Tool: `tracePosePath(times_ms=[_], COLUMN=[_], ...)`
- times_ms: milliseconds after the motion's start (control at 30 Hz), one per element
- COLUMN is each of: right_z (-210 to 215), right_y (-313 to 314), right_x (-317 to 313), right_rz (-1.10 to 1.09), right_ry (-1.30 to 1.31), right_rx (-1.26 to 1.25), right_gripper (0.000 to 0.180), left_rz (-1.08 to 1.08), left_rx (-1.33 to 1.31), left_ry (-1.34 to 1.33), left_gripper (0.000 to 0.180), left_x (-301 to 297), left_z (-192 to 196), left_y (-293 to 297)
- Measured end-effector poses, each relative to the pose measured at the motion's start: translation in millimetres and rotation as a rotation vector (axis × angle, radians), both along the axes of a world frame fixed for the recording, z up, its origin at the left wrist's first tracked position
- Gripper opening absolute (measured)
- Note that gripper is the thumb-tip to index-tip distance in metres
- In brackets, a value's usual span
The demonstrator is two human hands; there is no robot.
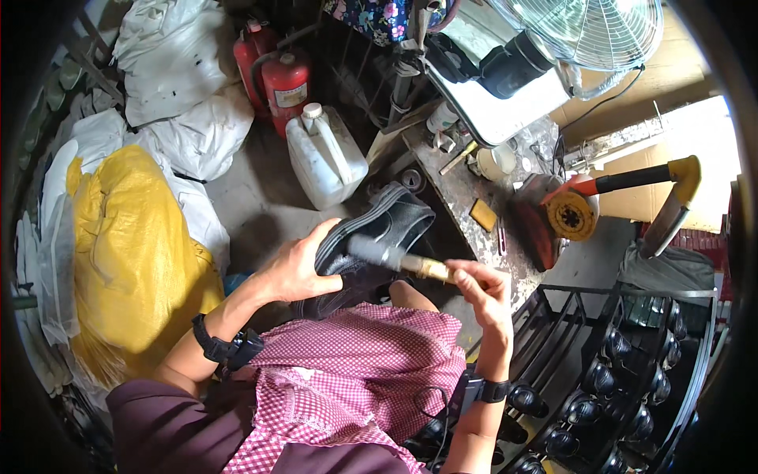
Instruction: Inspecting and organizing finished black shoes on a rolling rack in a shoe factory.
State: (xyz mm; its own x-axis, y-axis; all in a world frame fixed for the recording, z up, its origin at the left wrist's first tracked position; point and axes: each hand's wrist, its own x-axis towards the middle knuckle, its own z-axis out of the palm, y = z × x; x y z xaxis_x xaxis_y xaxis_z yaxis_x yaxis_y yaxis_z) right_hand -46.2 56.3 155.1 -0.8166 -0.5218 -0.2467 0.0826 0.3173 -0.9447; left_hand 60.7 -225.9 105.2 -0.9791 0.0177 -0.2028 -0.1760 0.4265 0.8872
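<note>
Shoe (379, 229) sits mid-frame above the checked apron (355, 371), left hand (296, 268) wrapped closed around its sole. Right hand (482, 288) pinches a brush (395, 258) against the upper; short, even strokes while keeping the shoe steady would probably serve best.

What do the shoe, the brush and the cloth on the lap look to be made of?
Shoe: dark, matte upper, probably leather or synthetic; lighter sole edge looks like rubber. Brush: pale bristles, brassy shiny ferrule, so likely metal; handle hidden in the right hand. Lap cloth: woven fabric, pink-and-white check, soft wrinkles.
</note>
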Motion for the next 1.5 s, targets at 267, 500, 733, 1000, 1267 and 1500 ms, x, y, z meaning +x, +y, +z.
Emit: tracePosePath(times_ms=[267, 500, 733, 1000, 1267, 1500], right_z=[-22.4, -40.5, -91.7, -152.7, -125.4, 15.7], right_y=[5.6, 14.2, 46.6, 28.3, 45.9, 34.6], right_x=[-8.8, -39.2, -127.8, -199.7, -185.5, -5.2], right_rz=[-0.214, -0.435, -0.790, -0.849, -0.606, 0.196], right_ry=[-0.094, 0.096, 0.107, 0.158, 0.435, 0.746], right_rx=[0.041, 0.074, -0.372, -0.398, 0.336, 0.281], right_gripper=[0.018, 0.019, 0.039, 0.041, 0.056, 0.082], left_rz=[0.021, 0.067, 0.463, 0.555, 0.525, 0.390], left_rx=[0.022, 0.005, 0.740, 0.987, 1.240, 1.370], left_ry=[-0.055, -0.018, -0.272, -0.434, -0.608, -0.733], left_gripper=[0.080, 0.081, 0.046, 0.036, 0.033, 0.042], left_x=[-3.7, -14.5, -27.2, -16.7, -24.1, -39.5], left_z=[-4.9, -20.8, -47.2, -76.1, -74.7, -27.3], left_y=[-1.2, -1.9, 0.7, 13.0, 7.9, 39.7])
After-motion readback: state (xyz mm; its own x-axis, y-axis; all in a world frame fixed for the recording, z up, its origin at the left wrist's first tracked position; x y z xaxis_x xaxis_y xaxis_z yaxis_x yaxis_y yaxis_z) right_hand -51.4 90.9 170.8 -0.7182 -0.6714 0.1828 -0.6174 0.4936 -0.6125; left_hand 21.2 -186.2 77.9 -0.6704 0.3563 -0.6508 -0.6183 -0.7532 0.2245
